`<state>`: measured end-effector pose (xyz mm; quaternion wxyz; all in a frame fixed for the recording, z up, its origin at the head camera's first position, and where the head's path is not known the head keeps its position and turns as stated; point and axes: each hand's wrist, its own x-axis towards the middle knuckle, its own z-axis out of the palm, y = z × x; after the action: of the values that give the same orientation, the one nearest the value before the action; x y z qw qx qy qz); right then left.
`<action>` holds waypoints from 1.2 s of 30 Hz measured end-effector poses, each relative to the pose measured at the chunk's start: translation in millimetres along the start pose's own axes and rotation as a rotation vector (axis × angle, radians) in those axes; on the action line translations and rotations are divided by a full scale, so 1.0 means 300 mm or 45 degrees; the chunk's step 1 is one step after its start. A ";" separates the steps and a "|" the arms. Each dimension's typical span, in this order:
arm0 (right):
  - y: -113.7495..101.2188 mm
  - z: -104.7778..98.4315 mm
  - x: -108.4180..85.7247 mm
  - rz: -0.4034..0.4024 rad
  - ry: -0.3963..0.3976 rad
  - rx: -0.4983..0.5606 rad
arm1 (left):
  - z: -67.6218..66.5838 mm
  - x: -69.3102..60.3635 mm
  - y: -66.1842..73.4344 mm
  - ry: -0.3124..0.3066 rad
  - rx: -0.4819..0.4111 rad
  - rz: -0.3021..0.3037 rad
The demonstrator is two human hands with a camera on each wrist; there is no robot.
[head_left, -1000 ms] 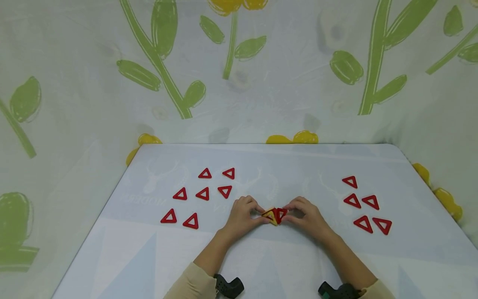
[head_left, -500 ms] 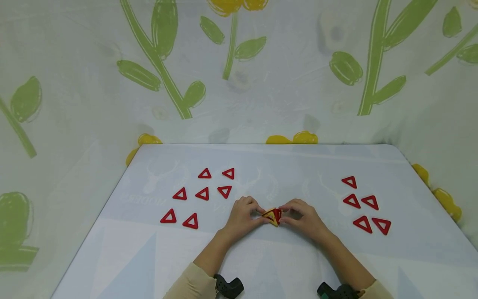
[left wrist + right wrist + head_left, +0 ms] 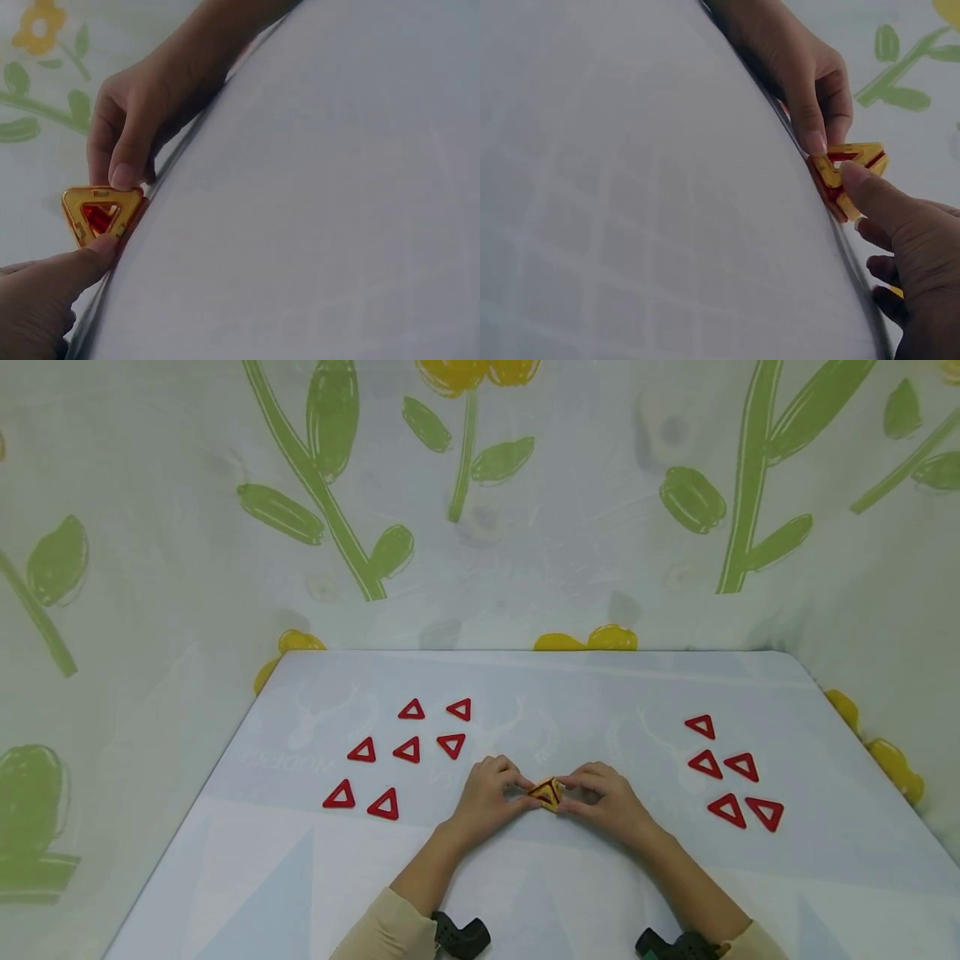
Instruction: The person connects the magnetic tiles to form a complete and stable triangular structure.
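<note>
Both hands meet over the middle of the table around a small piece of joined yellow and red triangles [image 3: 545, 792]. My left hand [image 3: 486, 797] pinches its left side between thumb and fingers; my right hand [image 3: 611, 803] pinches the right side. In the left wrist view a yellow triangle frame [image 3: 75, 206] faces the camera, with red behind it, and the left thumb presses its lower corner. The right wrist view shows yellow faces [image 3: 866, 152] with red edges, the right thumb lying on them. The fingers hide part of the piece.
Several flat red triangles [image 3: 407, 749] lie on the table's left side, and several more [image 3: 727, 810] lie on the right. The pale patterned table [image 3: 525, 910] reaches back to a cloth backdrop [image 3: 555, 552] with green leaves and yellow flowers.
The right hand has moved slightly left, against the piece. The red triangle it held beside the yellow one no longer shows separately; yellow now shows at that side.
</note>
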<state>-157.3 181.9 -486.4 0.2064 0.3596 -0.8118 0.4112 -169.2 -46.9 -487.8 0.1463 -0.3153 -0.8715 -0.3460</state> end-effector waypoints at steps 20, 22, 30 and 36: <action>-0.016 -0.006 0.030 0.240 -0.019 -0.230 | 0.014 0.044 -0.002 -0.001 0.039 -0.095; -0.014 -0.005 0.035 0.255 -0.023 -0.245 | 0.015 0.051 -0.002 -0.003 0.044 -0.103; -0.002 -0.010 0.062 0.334 -0.076 -0.284 | 0.019 0.085 -0.014 -0.018 0.011 -0.164; 0.010 -0.018 0.082 0.433 -0.118 -0.280 | 0.027 0.116 -0.031 -0.056 0.028 -0.160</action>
<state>-175.3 177.4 -469.3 0.1344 0.2112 -0.9094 0.3320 -202.1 -30.9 -481.9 0.1086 -0.2659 -0.8963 -0.3378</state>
